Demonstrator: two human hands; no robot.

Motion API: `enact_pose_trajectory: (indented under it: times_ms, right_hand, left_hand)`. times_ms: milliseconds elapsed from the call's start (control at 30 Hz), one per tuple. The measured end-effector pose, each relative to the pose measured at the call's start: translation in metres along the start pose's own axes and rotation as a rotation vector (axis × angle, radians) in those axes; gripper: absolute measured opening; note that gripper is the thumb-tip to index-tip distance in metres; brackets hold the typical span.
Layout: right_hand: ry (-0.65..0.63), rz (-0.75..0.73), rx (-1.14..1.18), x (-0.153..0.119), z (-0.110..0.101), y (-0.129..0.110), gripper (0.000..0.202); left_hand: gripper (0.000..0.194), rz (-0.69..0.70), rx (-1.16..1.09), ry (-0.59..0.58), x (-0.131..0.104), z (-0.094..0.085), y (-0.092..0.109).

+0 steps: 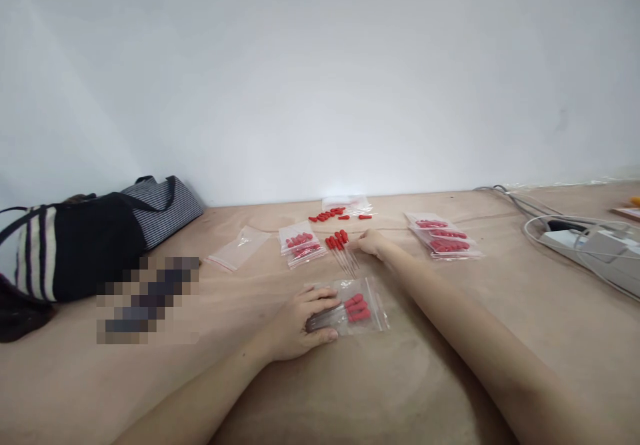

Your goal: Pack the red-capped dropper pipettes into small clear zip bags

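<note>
My left hand [305, 321] rests with spread fingers and thumb over the left end of a clear zip bag [377, 318]. Inside that bag, several droppers with red bulbs [357, 308] lie side by side, their stems partly under my fingers. Farther out, my right hand [369, 243] has its fingers bent together at the right side of a small fan of loose red-bulbed droppers [339, 241]. The droppers' thin clear stems point toward me. What the right fingertips pinch, if anything, is too small to make out.
Filled zip bags lie left [301, 245] and right [445, 237] of the loose droppers. An unfilled bag [243, 248] is farther left. More red-bulbed droppers [327, 215] lie near the wall. A black bag [100, 245] stands left; a power strip with cables [595, 251] lies right.
</note>
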State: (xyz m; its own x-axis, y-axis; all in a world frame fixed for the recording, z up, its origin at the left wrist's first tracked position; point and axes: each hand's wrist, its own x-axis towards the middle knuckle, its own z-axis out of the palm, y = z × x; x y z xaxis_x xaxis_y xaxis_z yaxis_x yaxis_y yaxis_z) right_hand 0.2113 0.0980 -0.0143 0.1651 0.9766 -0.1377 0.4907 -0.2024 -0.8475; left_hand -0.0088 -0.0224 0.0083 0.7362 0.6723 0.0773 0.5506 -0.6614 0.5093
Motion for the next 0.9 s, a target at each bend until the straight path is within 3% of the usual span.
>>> enact_pose_trajectory:
  times_ms: [333,600,733,900]
  right_hand:
    - [-0.014,-0.045,0.01,0.002,0.003,0.004,0.013]
    - [0.07,-0.061,0.236,0.005,0.005,0.009,0.038]
    - [0.066,-0.098,0.402,-0.014,-0.012,0.015,0.037]
    - [0.157,-0.146,0.56,-0.064,-0.04,0.04,0.05]
  left_hand:
    - [0.043,0.004,0.005,0.005,0.0,0.001,-0.002]
    - [0.043,-0.001,0.019,-0.007,-0.001,0.0,-0.002]
    - [0.044,-0.022,0.018,-0.021,-0.001,0.0,-0.002]
    - [0.043,-0.035,0.033,-0.019,0.0,0.0,-0.001]
